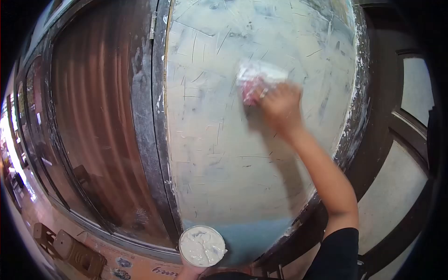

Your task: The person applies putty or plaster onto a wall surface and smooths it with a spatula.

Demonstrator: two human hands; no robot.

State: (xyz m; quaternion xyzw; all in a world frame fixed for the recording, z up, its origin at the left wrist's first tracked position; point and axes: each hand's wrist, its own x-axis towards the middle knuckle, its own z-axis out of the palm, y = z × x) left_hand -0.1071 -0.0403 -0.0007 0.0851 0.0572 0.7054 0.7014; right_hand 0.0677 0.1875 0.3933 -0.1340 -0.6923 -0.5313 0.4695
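Note:
My right hand [282,105] is closed around a pink putty scraper [253,89], its form partly blurred by motion. White paste covers its upper end, which is against the upper middle of a pale wall panel [205,154]. Thin scratch lines and grey smears mark this panel. Low in view, my left hand [188,271] holds up a round tub [181,247] of thick white putty from below. Most of that hand is hidden by the tub. The putty's surface is uneven and ridged.
Dark frame posts [144,93] with white smears border the panel. A glazed door with a brown curtain [93,102] stands left; dark wooden panelling [373,154] stands right. Brown plastic stools [79,254] and an orange printed sheet [144,266] are at lower left.

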